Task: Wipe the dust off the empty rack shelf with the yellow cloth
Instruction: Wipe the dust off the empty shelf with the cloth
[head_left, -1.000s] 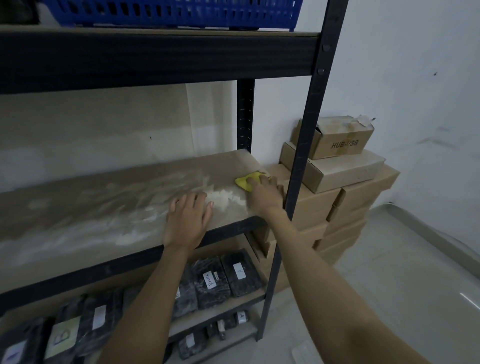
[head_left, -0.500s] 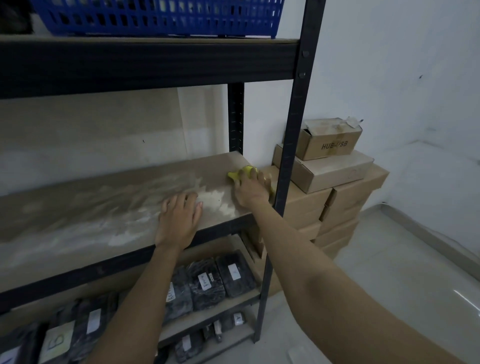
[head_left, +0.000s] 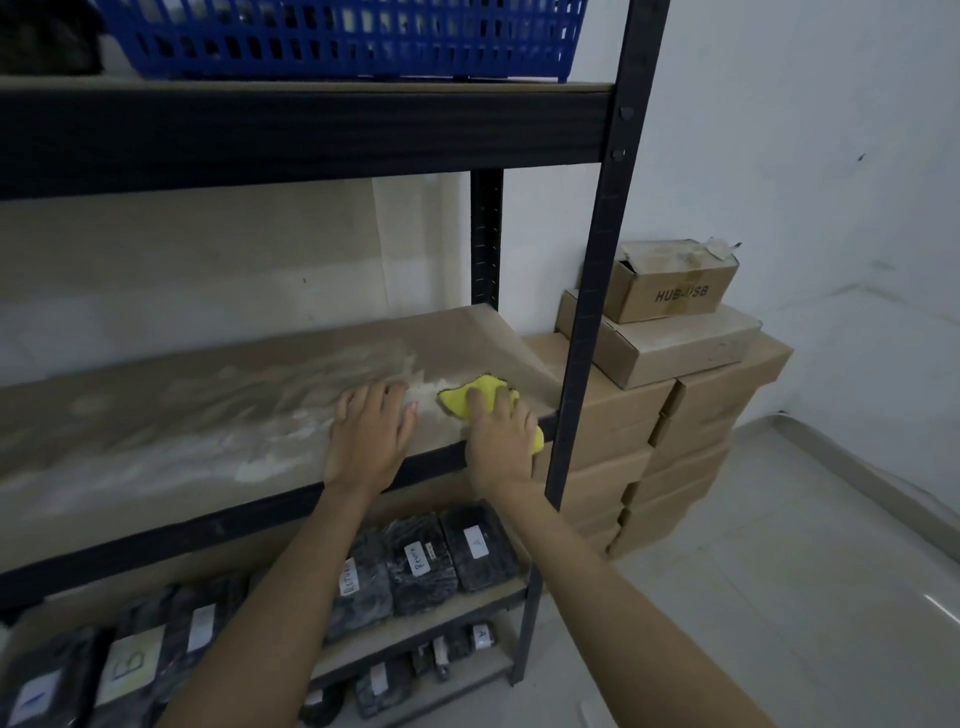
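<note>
The empty brown rack shelf (head_left: 156, 415) runs across the middle of the view, streaked with pale dust over its left and middle parts. A yellow cloth (head_left: 470, 397) lies near the shelf's right front corner. My right hand (head_left: 501, 441) lies on top of the cloth with straight fingers pressing it to the board, and part of the cloth sticks out under my palm at the shelf edge. My left hand (head_left: 369, 434) rests flat on the shelf just left of the cloth, fingers spread.
A black upright post (head_left: 597, 270) stands just right of my right hand. Stacked cardboard boxes (head_left: 675, 415) sit beside the rack on the floor. A blue basket (head_left: 337, 36) sits on the shelf above. Dark labelled packets (head_left: 441, 561) fill the lower shelves.
My right hand has drawn the cloth from the far right end toward the front edge and slightly left. My left hand stays flat in about the same place.
</note>
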